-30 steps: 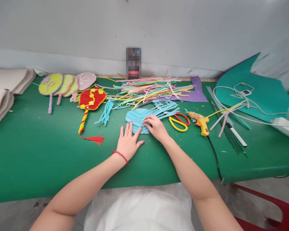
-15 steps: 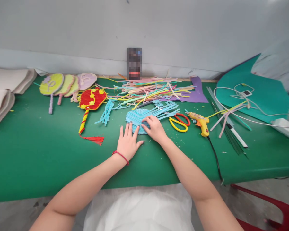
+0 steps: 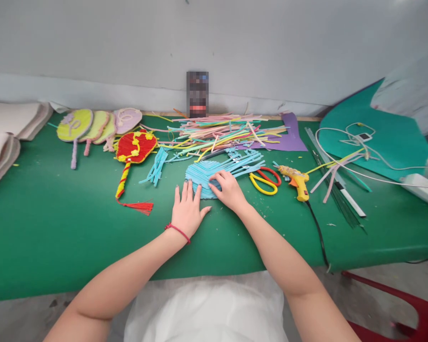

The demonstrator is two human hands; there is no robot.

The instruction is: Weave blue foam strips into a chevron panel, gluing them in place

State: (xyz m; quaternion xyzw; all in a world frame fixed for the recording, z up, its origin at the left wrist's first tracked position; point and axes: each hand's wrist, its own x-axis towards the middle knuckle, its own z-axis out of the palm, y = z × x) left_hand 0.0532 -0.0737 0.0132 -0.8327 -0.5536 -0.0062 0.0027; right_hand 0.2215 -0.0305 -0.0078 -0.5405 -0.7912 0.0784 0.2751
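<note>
A light-blue fan-shaped piece of pipe cleaners (image 3: 198, 172) lies flat on the green table, its loose strands reaching to the upper right. My left hand (image 3: 187, 213) rests palm down at its near left edge, fingers stretched out over the rim. Bent over the piece's right side, my right hand (image 3: 229, 190) has thumb and index finger drawn together on a blue pipe cleaner; the exact grip is partly hidden. Scissors with red and yellow handles (image 3: 264, 189) lie right of that hand. Short blue pipe cleaners (image 3: 156, 167) sit to the left.
A red and yellow fan (image 3: 133, 148) with a tassel lies left, pastel fans (image 3: 74, 126) behind it. Loose coloured pipe cleaners (image 3: 221, 133) are heaped at the back before a phone (image 3: 198, 94). A yellow glue gun (image 3: 297, 183), its black cord, and a teal sheet (image 3: 385, 137) are on the right.
My left hand has shifted very slightly left on the blue piece. My right hand keeps its place, and the whole view has drifted a little.
</note>
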